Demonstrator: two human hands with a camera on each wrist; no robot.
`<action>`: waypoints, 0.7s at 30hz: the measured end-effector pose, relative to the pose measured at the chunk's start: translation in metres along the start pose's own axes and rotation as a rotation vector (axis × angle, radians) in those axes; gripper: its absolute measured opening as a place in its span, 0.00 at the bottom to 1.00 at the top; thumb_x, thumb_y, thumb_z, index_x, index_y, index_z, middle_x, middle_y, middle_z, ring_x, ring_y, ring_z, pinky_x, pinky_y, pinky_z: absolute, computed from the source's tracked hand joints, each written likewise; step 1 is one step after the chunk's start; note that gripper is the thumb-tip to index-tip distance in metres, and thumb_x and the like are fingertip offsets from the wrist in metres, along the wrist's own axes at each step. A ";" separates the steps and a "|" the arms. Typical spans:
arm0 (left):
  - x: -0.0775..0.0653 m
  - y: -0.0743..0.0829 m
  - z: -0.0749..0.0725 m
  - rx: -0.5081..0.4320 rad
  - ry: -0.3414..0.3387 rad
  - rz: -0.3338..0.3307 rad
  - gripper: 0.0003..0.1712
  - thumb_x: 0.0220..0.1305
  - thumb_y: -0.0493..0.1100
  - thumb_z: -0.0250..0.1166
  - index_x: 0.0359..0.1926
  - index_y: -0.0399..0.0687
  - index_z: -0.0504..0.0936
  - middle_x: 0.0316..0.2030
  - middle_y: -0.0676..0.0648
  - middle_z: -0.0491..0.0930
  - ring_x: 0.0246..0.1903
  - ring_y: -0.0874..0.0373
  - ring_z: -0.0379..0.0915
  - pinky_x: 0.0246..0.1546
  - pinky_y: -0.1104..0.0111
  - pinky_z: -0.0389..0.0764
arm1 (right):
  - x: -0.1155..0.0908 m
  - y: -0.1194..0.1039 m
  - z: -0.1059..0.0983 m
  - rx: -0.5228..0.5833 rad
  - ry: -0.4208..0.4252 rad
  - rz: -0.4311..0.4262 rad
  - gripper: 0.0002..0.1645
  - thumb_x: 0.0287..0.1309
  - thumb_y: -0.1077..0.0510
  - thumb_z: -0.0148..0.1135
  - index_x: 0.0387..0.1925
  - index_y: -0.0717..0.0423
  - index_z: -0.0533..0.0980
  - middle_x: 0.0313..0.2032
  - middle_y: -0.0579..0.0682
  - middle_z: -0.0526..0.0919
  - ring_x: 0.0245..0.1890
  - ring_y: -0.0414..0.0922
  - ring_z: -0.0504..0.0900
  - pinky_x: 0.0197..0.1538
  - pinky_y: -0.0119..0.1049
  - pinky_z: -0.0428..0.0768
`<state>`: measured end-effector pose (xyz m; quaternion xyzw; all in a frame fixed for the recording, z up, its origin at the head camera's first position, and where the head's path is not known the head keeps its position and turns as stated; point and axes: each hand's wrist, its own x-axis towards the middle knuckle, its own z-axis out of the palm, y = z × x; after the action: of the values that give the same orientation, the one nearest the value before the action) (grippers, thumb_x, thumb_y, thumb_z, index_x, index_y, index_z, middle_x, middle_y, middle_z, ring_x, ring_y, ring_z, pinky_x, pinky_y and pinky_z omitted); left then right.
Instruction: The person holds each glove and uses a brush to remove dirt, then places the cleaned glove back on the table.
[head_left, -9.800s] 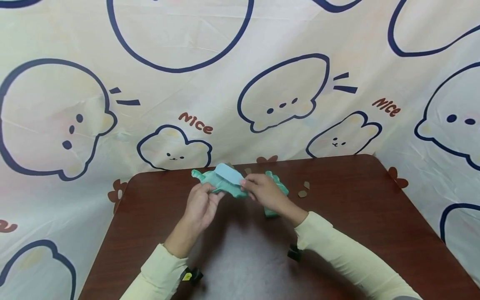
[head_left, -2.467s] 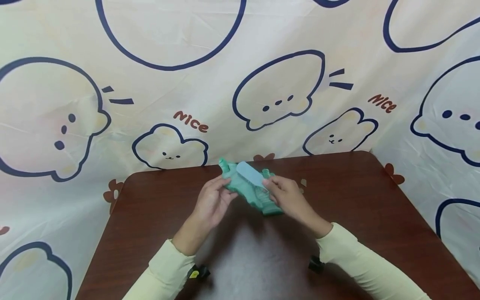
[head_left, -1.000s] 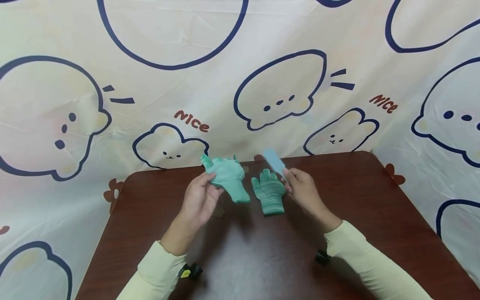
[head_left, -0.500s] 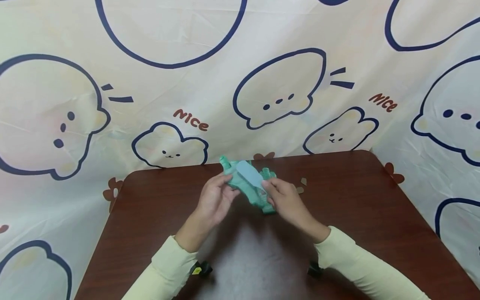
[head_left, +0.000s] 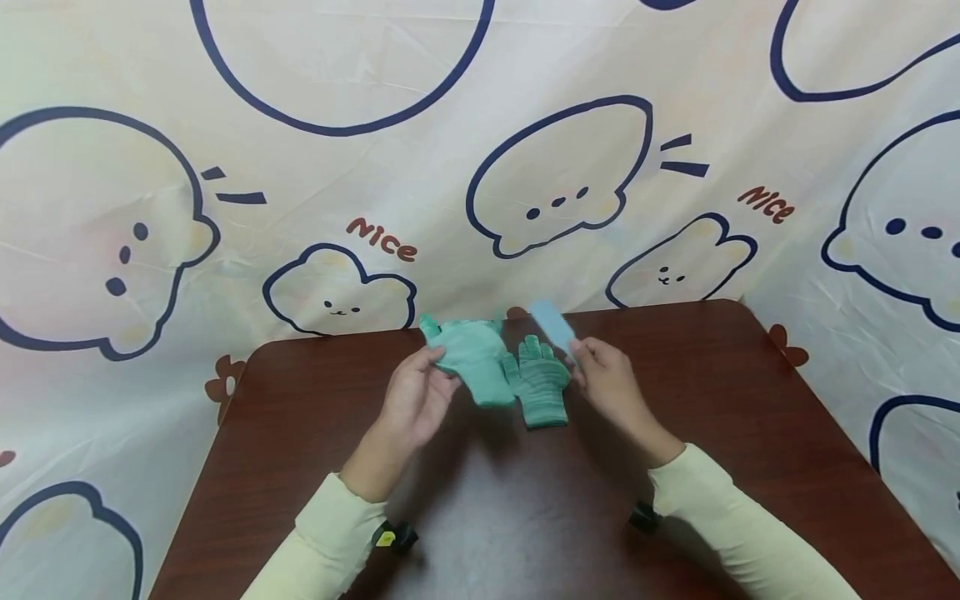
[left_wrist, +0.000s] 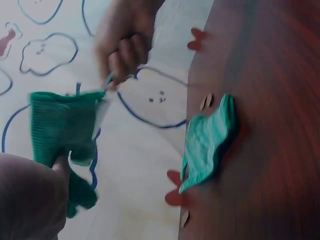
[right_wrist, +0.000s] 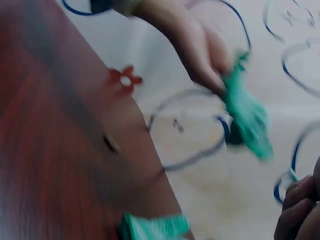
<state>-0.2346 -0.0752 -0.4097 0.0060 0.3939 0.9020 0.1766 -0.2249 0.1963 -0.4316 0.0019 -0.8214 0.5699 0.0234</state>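
Observation:
My left hand point(head_left: 415, 402) pinches the edge of a green knit glove point(head_left: 472, 354), raised above the table. Just right of it, a second glove point(head_left: 543, 392) with green stripes lies flat on the table, fingers pointing away; the held glove partly overlaps it in the head view. My right hand point(head_left: 611, 387) grips the handle end of a light blue brush point(head_left: 551, 325), whose flat back faces up, apart from the held glove. In the left wrist view the held glove point(left_wrist: 62, 127) hangs blurred near the right hand point(left_wrist: 127, 50).
The dark brown table point(head_left: 315, 450) reaches back to a pale cloth backdrop point(head_left: 450, 183) printed with cartoon figures. Several small tan flakes point(left_wrist: 206, 101) lie on the table near the flat glove. A black wrist strap point(head_left: 396, 537) sits at the left sleeve.
Half a second ago the brush lay over the held glove; now it is up and right, off it. The held glove has shifted slightly left, uncovering more of the glove on the table.

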 end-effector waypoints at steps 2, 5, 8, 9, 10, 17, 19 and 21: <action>0.001 0.004 -0.006 0.002 0.012 -0.012 0.30 0.81 0.37 0.34 0.80 0.41 0.45 0.78 0.42 0.55 0.77 0.53 0.53 0.81 0.53 0.51 | 0.005 0.008 -0.010 0.055 0.003 0.055 0.26 0.79 0.42 0.46 0.41 0.61 0.74 0.21 0.47 0.70 0.18 0.39 0.66 0.19 0.31 0.66; 0.002 0.008 -0.014 0.005 0.033 -0.052 0.31 0.81 0.39 0.35 0.80 0.45 0.43 0.78 0.44 0.54 0.77 0.53 0.53 0.81 0.52 0.50 | 0.010 0.015 -0.021 0.118 -0.029 0.128 0.22 0.81 0.47 0.42 0.44 0.63 0.71 0.23 0.46 0.70 0.19 0.39 0.68 0.20 0.32 0.69; 0.005 0.006 -0.020 0.007 0.046 -0.077 0.31 0.81 0.39 0.34 0.80 0.45 0.41 0.78 0.43 0.53 0.77 0.53 0.52 0.80 0.52 0.51 | 0.015 0.020 -0.026 0.144 -0.077 0.177 0.20 0.82 0.53 0.39 0.50 0.67 0.69 0.27 0.47 0.73 0.25 0.39 0.73 0.29 0.33 0.75; 0.007 0.005 -0.022 0.005 0.054 -0.079 0.31 0.81 0.38 0.34 0.80 0.44 0.41 0.79 0.43 0.51 0.77 0.52 0.51 0.80 0.52 0.50 | 0.017 0.022 -0.027 0.138 -0.084 0.196 0.20 0.81 0.54 0.39 0.52 0.68 0.68 0.30 0.48 0.75 0.28 0.40 0.75 0.33 0.34 0.75; 0.009 0.003 -0.023 -0.004 0.066 -0.087 0.32 0.80 0.38 0.34 0.80 0.45 0.41 0.79 0.43 0.50 0.78 0.52 0.50 0.81 0.52 0.49 | 0.019 0.024 -0.028 0.126 -0.091 0.211 0.20 0.81 0.55 0.38 0.54 0.69 0.68 0.33 0.49 0.76 0.31 0.41 0.76 0.36 0.34 0.75; 0.036 -0.001 -0.037 -0.020 0.205 -0.149 0.40 0.78 0.35 0.34 0.81 0.47 0.24 0.82 0.48 0.26 0.81 0.53 0.22 0.82 0.56 0.33 | 0.032 0.046 -0.031 -0.002 -0.112 0.281 0.21 0.79 0.57 0.46 0.60 0.70 0.70 0.59 0.64 0.75 0.43 0.48 0.73 0.40 0.35 0.76; 0.045 -0.002 -0.040 0.004 0.238 -0.158 0.40 0.77 0.34 0.33 0.80 0.46 0.22 0.81 0.48 0.22 0.80 0.52 0.17 0.81 0.57 0.31 | 0.034 0.052 -0.031 -0.018 -0.122 0.285 0.22 0.78 0.58 0.49 0.62 0.71 0.70 0.59 0.65 0.75 0.43 0.48 0.74 0.40 0.34 0.78; 0.054 -0.003 -0.042 0.025 0.268 -0.175 0.40 0.78 0.33 0.33 0.80 0.44 0.22 0.81 0.47 0.21 0.80 0.52 0.17 0.81 0.57 0.31 | 0.036 0.057 -0.030 -0.047 -0.126 0.292 0.23 0.77 0.57 0.52 0.62 0.70 0.71 0.57 0.64 0.76 0.42 0.48 0.76 0.40 0.35 0.79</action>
<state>-0.2905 -0.0854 -0.4481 -0.1467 0.4243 0.8709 0.2001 -0.2616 0.2450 -0.4732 -0.0823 -0.8258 0.5468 -0.1110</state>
